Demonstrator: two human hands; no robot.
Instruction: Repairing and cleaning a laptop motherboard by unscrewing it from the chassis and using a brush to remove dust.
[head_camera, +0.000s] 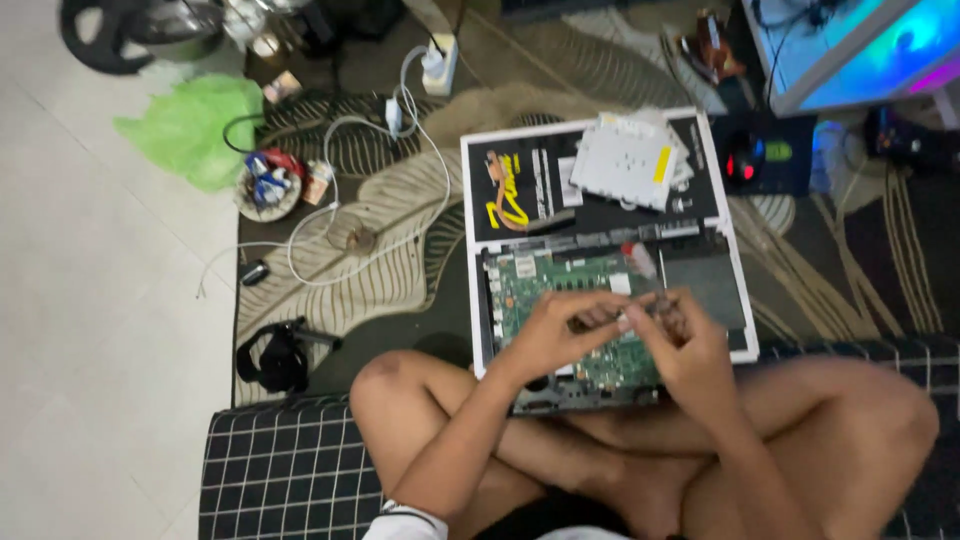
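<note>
Our left hand (548, 335) and right hand (680, 345) meet over the opened laptop (600, 300), near its front edge. Both grips pinch a small blurred part (612, 318). The green circuit board (530, 285) lies bare.

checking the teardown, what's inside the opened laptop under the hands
A green circuit board fills the open laptop base. The left hand and right hand cover its middle, hiding that part.

A home floor: patterned rug (400, 215) on pale tiles (100, 330), checked cushion (280, 470) at 7 o'clock, power strip (440, 62) at 12.
</note>
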